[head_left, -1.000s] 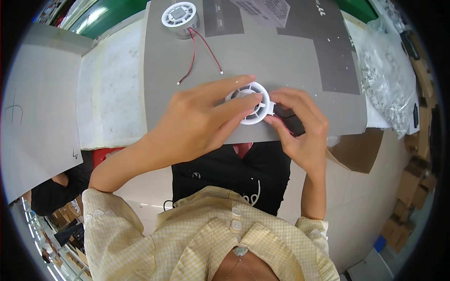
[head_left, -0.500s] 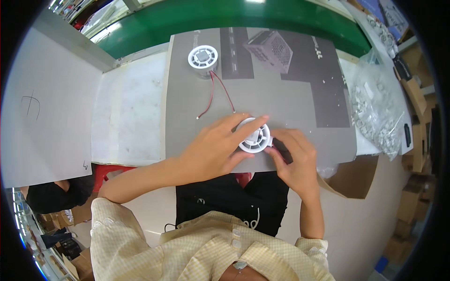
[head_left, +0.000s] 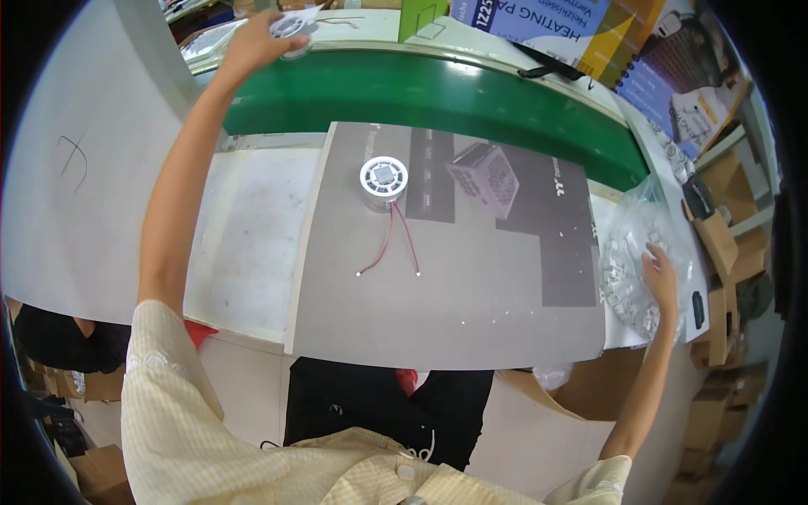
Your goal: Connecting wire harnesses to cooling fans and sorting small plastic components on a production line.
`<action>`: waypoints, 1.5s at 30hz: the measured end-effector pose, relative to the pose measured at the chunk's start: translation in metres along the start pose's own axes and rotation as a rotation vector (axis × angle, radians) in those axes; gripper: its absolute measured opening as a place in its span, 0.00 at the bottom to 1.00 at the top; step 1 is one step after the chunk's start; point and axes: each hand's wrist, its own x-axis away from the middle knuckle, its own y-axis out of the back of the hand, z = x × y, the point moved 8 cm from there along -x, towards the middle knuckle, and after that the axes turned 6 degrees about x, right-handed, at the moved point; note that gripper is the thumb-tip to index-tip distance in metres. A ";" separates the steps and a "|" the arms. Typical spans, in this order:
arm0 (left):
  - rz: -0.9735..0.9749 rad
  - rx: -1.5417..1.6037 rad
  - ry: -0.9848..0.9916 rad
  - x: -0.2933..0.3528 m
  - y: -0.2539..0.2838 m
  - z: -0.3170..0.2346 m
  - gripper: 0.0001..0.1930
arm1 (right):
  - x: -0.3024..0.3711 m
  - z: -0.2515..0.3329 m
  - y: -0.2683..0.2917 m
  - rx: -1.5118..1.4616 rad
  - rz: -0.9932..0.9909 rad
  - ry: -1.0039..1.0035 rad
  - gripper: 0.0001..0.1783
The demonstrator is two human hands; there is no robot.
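At the far upper left, my left hand (head_left: 257, 46) is stretched out to the ledge beyond the green strip. Its fingers are closed around a white round slotted housing (head_left: 288, 27), with thin wires lying beside it. To the right, my right hand (head_left: 661, 273) is at a clear plastic bag (head_left: 627, 278) full of small white pieces. Its visible fingers look stretched and apart, partly among the plastic. A second white round housing (head_left: 384, 176), with a square grey centre, stands upright on the grey cardboard sheet (head_left: 438, 311). Two red wires (head_left: 386, 244) with small white connectors trail from it toward me.
A green belt-like strip (head_left: 353, 93) runs behind the worktable. Printed blue-and-yellow boxes (head_left: 555, 34) stand at the back right. Small white bits lie scattered on the sheet. An open cardboard box (head_left: 606, 396) is below the table's right edge, and a grey post (head_left: 156, 59) rises at left.
My hands have parted from the middle of the sheet. The left has carried the white round housing to the far left ledge; the right has moved to the plastic bag. The view has shifted.
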 end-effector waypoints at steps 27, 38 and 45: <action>0.549 0.031 -0.820 0.244 -0.065 -0.173 0.14 | 0.027 0.122 0.032 0.263 -0.489 0.248 0.12; 0.460 0.130 -0.696 0.289 -0.074 -0.207 0.20 | 0.164 0.281 -0.118 -0.212 -0.231 0.533 0.17; 0.611 0.161 -0.781 0.302 -0.076 -0.226 0.20 | 0.160 0.260 -0.111 -0.320 -0.175 0.273 0.16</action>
